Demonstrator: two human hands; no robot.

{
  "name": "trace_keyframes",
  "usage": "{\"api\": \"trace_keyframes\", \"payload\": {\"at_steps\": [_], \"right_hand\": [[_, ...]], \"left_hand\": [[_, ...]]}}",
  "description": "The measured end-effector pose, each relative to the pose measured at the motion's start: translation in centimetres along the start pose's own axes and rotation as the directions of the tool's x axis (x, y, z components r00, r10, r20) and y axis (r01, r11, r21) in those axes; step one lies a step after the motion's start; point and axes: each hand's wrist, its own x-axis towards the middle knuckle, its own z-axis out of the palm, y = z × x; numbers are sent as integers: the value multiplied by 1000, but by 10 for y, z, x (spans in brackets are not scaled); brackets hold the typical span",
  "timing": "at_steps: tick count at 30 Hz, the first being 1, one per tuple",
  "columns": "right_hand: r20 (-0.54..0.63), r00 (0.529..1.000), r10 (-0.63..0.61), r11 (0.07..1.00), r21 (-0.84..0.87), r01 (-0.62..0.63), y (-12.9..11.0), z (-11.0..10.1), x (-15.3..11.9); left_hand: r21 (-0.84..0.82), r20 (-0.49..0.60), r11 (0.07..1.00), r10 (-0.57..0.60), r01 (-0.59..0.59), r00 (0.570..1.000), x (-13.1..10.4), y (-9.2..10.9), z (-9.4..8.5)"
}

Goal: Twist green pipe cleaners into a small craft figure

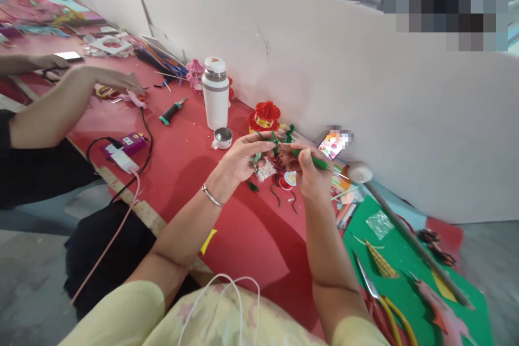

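Observation:
My left hand (247, 157) is closed, its fingers pinching a small piece of dark green chenille stem (275, 139). In my right hand (311, 173) is a green-handled tool (320, 162) with a thin metal shaft; its left end meets the green piece, but the tip is too small to make out. Below my hands are a clear packet of white beads (266, 171), a spool of red thread (287, 181), a green scrap (253, 187) and short dark wires (275, 194). Behind them stands a red fuzzy ornament (265, 116).
A white thermos (215, 97) and its metal cup (223, 138) stand left of my hands. A lit phone (334, 143) leans against the white partition. Scissors (375, 286) and a pink glue gun (440, 308) lie on a green mat (405, 248). Another person's arm (60, 102) works at left.

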Motion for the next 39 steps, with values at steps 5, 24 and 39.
{"api": "trace_keyframes", "payload": {"at_steps": [5,24,39], "right_hand": [[6,1000,7,998,62,-7,3,2,-2],[34,938,-345,936,-64,346,7,6,-1],[58,990,-126,991,-28,127,-9,4,1]], "left_hand": [[47,-31,997,67,-65,997,-1,0,2],[61,-251,986,165,-155,954,5,-5,7],[377,41,843,399,-384,916,6,-12,4]]}}
